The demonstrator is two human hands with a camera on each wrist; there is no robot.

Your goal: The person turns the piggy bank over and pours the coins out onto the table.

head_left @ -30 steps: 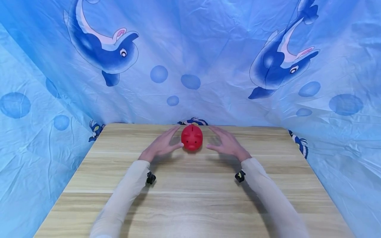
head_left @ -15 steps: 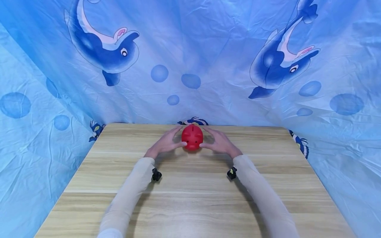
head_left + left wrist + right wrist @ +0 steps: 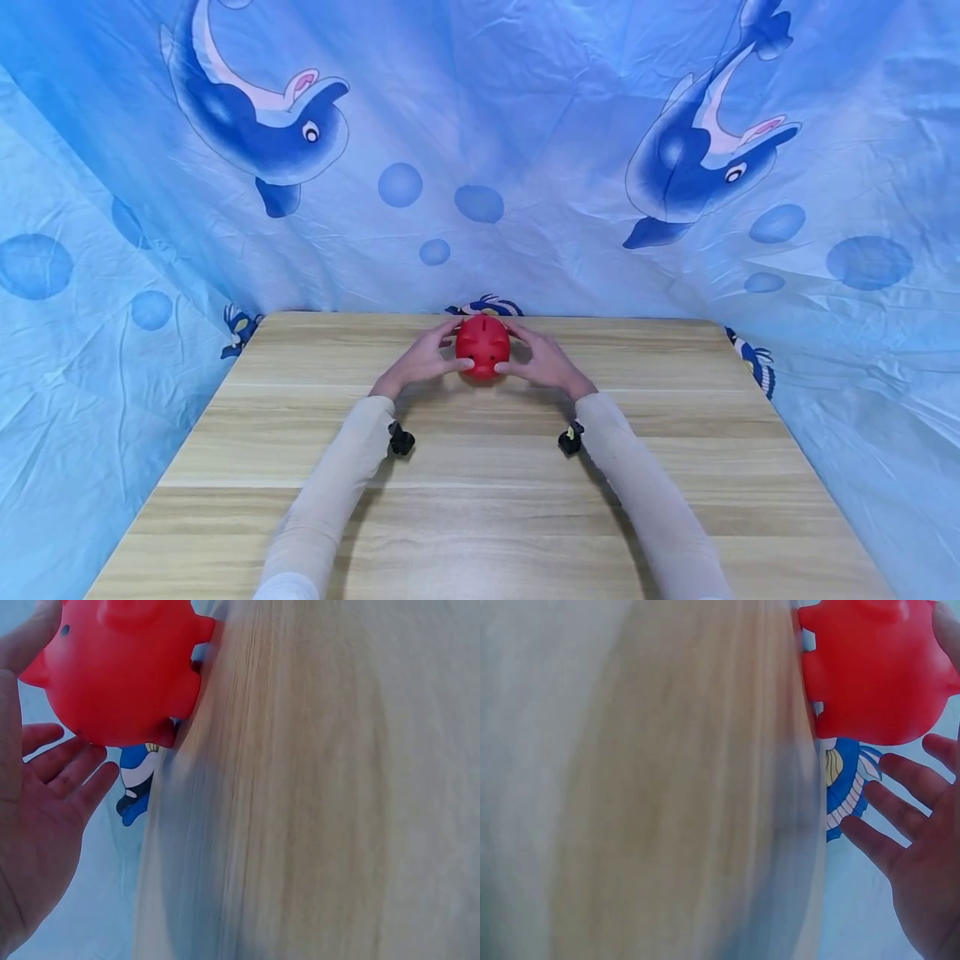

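Note:
A red piggy bank (image 3: 483, 346) with small black eyes and a coin slot on top stands near the far edge of the wooden table (image 3: 480, 500), its snout toward me. My left hand (image 3: 423, 360) holds its left side, thumb across the face and fingers reaching round behind. Opposite it, my right hand (image 3: 546, 362) cups the right side, thumb beside the snout. In the left wrist view, fingertips of the left hand (image 3: 45, 817) meet the bank's body. The right wrist view shows the right hand (image 3: 930, 862) with fingers spread, the index nearest the red body.
A blue cloth backdrop (image 3: 555, 250) printed with dolphins and bubbles rises behind the table and along both sides. Black wrist cameras (image 3: 402, 440) sit at the inner side of each pale sleeve (image 3: 330, 500).
Both hands have moved inward from either side of the piggy bank, until thumbs and fingers lie around it. The bank has stayed in place.

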